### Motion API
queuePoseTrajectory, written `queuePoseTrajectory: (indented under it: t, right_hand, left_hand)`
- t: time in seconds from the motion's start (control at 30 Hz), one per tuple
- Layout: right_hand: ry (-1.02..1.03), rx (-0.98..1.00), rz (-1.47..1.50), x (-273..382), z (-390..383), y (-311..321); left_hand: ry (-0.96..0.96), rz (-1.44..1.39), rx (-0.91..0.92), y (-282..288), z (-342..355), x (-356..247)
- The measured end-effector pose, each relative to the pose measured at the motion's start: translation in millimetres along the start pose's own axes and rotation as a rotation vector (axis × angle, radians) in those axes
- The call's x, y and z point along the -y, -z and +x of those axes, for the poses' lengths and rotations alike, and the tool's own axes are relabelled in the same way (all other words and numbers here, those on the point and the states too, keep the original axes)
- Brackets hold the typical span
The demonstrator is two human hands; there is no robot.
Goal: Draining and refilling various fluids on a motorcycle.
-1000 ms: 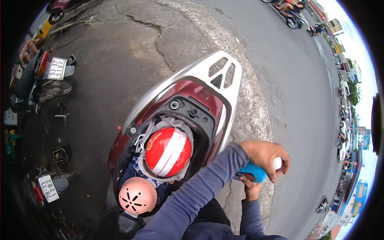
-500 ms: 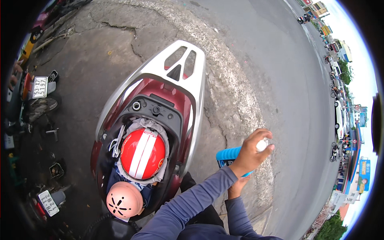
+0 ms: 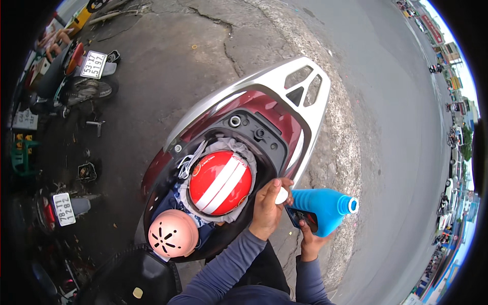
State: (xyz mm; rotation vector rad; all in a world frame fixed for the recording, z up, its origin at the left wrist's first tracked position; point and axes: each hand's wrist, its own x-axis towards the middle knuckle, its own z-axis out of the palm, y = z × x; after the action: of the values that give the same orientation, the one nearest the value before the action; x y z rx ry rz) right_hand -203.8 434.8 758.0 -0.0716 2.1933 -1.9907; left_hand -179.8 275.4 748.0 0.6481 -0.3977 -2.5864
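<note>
My right hand [image 3: 312,245] grips a blue plastic bottle [image 3: 320,203] with a dark label. The bottle leans to the right, and its white-rimmed mouth [image 3: 353,205] is uncovered. Between the fingers of my left hand [image 3: 268,208] is a round white cap [image 3: 281,195], apart from the bottle's mouth. Both hands are over the right side of a maroon and silver motor scooter [image 3: 317,109] with its under-seat storage exposed. In that storage lie a red helmet [image 3: 207,179] with white stripes, grey cloth [image 3: 239,145] around it, and a pink helmet [image 3: 173,233] with dark slots.
The raised black seat [image 3: 152,279] is at the lower left. A filler opening [image 3: 234,121] shows on the scooter's black rear panel. Parked motorbikes [image 3: 86,84] stand on the left pavement. Along the right runs a grey road [image 3: 391,127] with vehicles at its far side.
My left hand has drawn back leftward from the bottle's mouth with the white cap, uncovering the mouth. The view has shifted, so the scooter appears farther right.
</note>
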Motion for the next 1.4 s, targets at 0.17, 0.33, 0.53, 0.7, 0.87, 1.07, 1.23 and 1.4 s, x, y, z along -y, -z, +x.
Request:
queuePoseTrajectory:
  t: [0.17,0.33,0.53,0.7,0.87,1.07,1.23,1.4]
  right_hand:
    - [-0.013,0.15,0.025,15.1,0.1,-60.9]
    - [-0.048,0.253,-0.099,19.6,9.6,-103.6]
    - [-0.012,0.292,-0.251,22.0,21.5,-136.9]
    - [-0.002,0.315,-0.247,20.5,27.5,-155.3]
    - [0.037,0.31,-0.351,15.2,33.5,-158.3]
    - [0.045,0.252,-0.337,19.9,31.6,-154.7]
    - [0.027,0.24,-0.311,28.8,25.6,-143.1]
    - [0.025,0.238,-0.337,31.7,22.6,-139.8]
  left_hand:
    - [-0.178,0.087,-0.131,18.0,10.3,-61.7]
    - [-0.195,0.155,-0.119,56.3,27.3,-90.3]
    - [-0.363,0.515,-0.133,68.5,39.5,-98.7]
    - [-0.53,0.798,-0.105,68.8,49.7,-100.8]
    - [-0.572,0.796,-0.102,65.3,52.8,-103.6]
    - [-0.366,1.63,0.028,97.9,80.3,-111.0]
    - [-0.195,2.283,0.329,81.0,102.1,-111.3]
    - [-0.029,2.386,0.385,92.5,67.4,-102.1]
